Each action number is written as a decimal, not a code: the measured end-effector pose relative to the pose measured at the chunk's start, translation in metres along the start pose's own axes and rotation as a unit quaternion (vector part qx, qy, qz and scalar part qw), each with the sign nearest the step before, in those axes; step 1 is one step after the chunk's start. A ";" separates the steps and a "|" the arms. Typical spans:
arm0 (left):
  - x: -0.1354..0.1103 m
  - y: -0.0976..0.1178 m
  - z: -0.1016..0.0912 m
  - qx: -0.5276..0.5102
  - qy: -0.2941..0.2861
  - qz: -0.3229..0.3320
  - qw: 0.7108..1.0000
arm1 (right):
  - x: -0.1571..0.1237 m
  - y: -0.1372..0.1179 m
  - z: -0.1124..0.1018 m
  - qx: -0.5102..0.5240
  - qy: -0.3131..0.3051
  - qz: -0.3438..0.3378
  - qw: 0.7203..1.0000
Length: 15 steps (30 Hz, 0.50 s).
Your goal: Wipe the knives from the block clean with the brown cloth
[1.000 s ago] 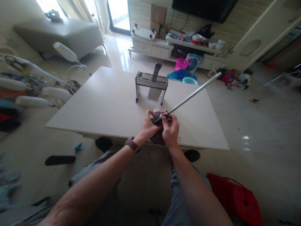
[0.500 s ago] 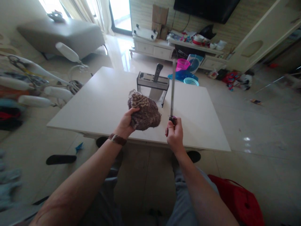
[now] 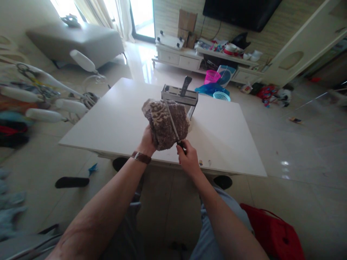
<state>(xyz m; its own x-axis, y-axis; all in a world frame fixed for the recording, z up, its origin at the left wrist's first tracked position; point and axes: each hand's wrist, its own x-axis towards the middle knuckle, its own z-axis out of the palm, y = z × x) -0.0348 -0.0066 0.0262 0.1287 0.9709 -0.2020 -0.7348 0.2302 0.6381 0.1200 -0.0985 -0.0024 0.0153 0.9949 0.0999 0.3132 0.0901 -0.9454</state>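
Observation:
My left hand grips a brown and cream patterned cloth and holds it up over the near part of the white table. My right hand is closed on the dark handle of a thin metal rod. The rod slants up and to the left and lies across the front of the cloth. Behind the cloth on the table stands a metal knife rack with a black-handled cleaver in it.
A red bag lies on the floor at my right. Black slippers and a blue scrap sit on the floor at the left. A drying rack with clothes is left of the table. A TV cabinet and baskets stand behind.
My hands parted, the left lifting the cloth up. The rod swung from pointing right to upright, then tilted left onto the cloth.

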 end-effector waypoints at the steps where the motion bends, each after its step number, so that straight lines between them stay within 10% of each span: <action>1: 0.000 -0.001 0.002 0.002 -0.014 -0.002 1.000 | -0.001 -0.001 0.000 0.014 -0.009 0.006 1.000; 6: -0.005 0.000 0.013 0.000 -0.090 -0.032 0.995 | -0.004 -0.005 -0.001 0.055 -0.037 0.037 0.997; 15: -0.001 0.002 -0.012 -0.012 0.029 0.068 0.997 | -0.002 -0.009 0.002 0.038 -0.017 0.014 0.999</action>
<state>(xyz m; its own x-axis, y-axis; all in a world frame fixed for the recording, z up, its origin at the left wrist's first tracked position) -0.0446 -0.0080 0.0190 -0.0119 0.9874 -0.1576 -0.7586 0.0938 0.6447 0.1147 -0.1010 0.0056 -0.0089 0.9980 0.0631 0.2407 0.0634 -0.9685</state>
